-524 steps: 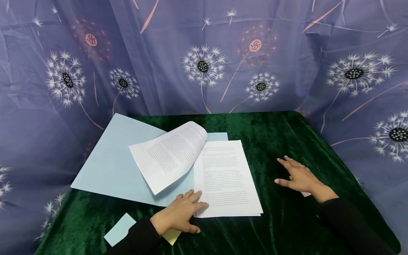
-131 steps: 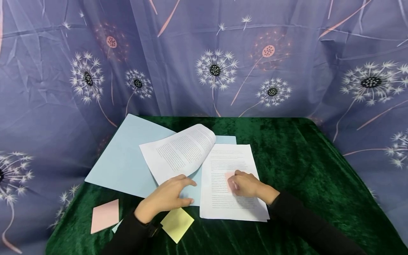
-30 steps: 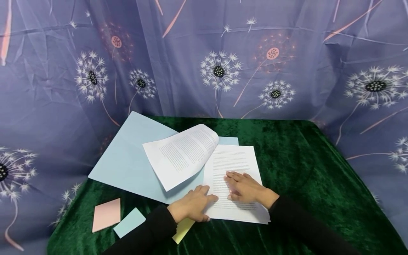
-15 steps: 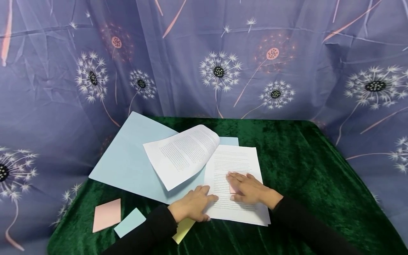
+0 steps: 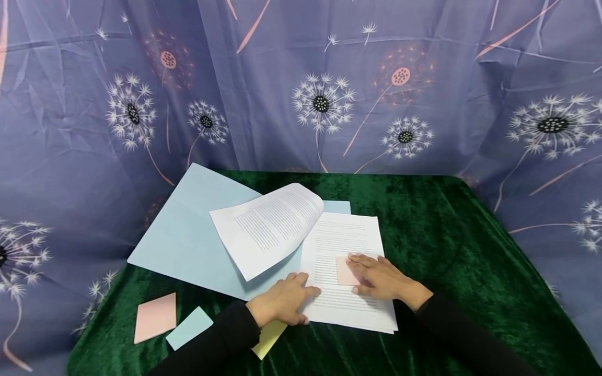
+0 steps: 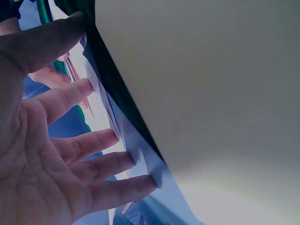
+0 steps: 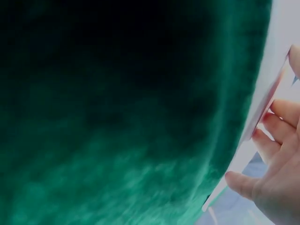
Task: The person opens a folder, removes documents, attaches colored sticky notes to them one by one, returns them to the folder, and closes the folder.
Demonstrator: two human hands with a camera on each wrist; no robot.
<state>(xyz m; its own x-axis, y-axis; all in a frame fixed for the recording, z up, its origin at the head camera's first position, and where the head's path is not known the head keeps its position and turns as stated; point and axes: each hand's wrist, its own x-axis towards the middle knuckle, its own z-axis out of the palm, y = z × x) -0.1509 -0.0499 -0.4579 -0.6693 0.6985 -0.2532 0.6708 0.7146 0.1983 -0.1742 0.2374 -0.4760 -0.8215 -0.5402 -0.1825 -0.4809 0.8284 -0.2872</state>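
A pink sticky note point(image 5: 347, 271) lies on the lower half of a printed page point(image 5: 345, 237), the top sheet of a small stack. My right hand point(image 5: 383, 279) rests over its right side with fingers straight. In the right wrist view, the fingertips point(image 7: 269, 118) touch the note's edge. My left hand point(image 5: 284, 300) spreads over the stack's lower left corner, fingertips on the page and the blue folder point(image 5: 181, 237). A yellow sticky pad point(image 5: 269, 339) is partly hidden below that hand. To the left of the stack, a turned-over printed sheet point(image 5: 265, 230) curls up over the folder.
At the front left lie a pink sticky pad point(image 5: 155, 317) and a light blue sticky pad point(image 5: 189, 327), close to the left sleeve. Green velvet cloth point(image 5: 451, 240) covers the table. A purple dandelion-print curtain point(image 5: 263, 104) hangs behind it.
The pink note has come onto the page since the first frame, and the pink pad now lies at left. Over the last half second my right hand slid right, uncovering more of the note.
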